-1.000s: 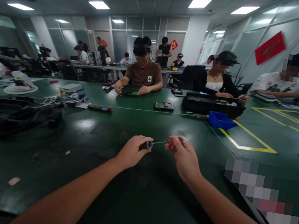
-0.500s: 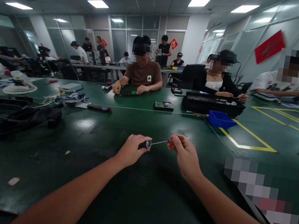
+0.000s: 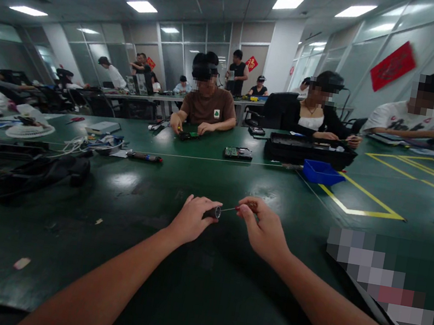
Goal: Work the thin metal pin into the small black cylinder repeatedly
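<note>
My left hand (image 3: 191, 218) is closed round a short dark cylinder (image 3: 212, 213) with a pale metallic rim at its open end, which faces right. In my right hand (image 3: 260, 222) is a screwdriver (image 3: 239, 208) with a reddish handle, pinched between thumb and fingers. Its thin shaft points left and reaches to the cylinder's open end; whether the tip touches anything inside is hidden. Both hands are held above the green table (image 3: 195, 292).
Across the table a person in a brown shirt handles a circuit board (image 3: 191, 135). A hard drive (image 3: 238, 153), a blue bin (image 3: 322, 173) and a long black casing (image 3: 310, 151) lie ahead. Cables (image 3: 74, 145) and black parts (image 3: 42, 175) lie at left.
My right hand has come slightly left and lower, and less of the screwdriver's shaft shows between the hands. The cylinder's open end has turned a little further to the right.
</note>
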`<state>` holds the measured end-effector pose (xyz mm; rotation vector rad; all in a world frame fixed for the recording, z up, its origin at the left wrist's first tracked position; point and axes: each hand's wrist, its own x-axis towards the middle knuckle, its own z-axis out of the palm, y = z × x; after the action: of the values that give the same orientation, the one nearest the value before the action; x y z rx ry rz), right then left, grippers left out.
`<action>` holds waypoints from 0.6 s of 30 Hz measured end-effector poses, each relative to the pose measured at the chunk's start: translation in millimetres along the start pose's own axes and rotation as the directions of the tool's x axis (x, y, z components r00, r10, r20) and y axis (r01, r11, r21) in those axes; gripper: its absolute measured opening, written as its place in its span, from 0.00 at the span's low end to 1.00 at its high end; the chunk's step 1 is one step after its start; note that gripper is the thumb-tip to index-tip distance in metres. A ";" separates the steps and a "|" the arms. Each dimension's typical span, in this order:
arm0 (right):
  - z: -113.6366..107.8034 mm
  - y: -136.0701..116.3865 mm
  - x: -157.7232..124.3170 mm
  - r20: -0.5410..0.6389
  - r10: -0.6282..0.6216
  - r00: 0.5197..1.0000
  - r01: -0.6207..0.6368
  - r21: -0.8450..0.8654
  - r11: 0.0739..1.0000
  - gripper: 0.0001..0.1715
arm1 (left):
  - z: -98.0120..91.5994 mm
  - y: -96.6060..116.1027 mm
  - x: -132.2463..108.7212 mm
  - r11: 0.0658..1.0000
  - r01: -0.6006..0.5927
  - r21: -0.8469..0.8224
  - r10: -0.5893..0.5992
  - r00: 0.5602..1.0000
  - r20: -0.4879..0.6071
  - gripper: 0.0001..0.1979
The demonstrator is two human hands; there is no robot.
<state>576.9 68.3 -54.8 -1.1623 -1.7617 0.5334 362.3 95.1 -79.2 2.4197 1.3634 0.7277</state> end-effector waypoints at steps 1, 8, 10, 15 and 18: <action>-0.1 0.1 0.4 -0.003 -0.012 1.000 0.012 -0.037 0.999 0.12 | 0.7 -0.3 0.5 1.000 0.011 0.005 -0.011 1.000 0.016 0.20; -0.6 4.3 2.9 -0.061 0.021 0.998 -0.025 -0.075 0.997 0.12 | 2.3 -3.2 4.0 0.998 0.058 0.027 -0.059 0.997 0.050 0.20; -1.4 3.7 2.0 -0.068 0.030 0.997 -0.033 -0.042 0.999 0.12 | 2.1 -4.1 3.9 0.998 0.049 0.025 -0.051 0.998 0.044 0.20; -0.7 0.9 1.1 -0.003 0.025 1.000 -0.025 -0.017 1.000 0.12 | 1.5 -3.1 2.3 0.999 0.020 0.029 -0.021 0.998 0.053 0.20; 1.0 1.8 2.0 0.001 0.026 1.000 -0.026 -0.022 0.999 0.12 | 1.4 -1.7 1.4 0.999 0.016 0.036 -0.018 0.998 0.067 0.20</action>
<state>576.6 71.0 -55.7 -1.2016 -1.7599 0.5314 362.4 97.2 -80.7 2.4334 1.3802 0.6178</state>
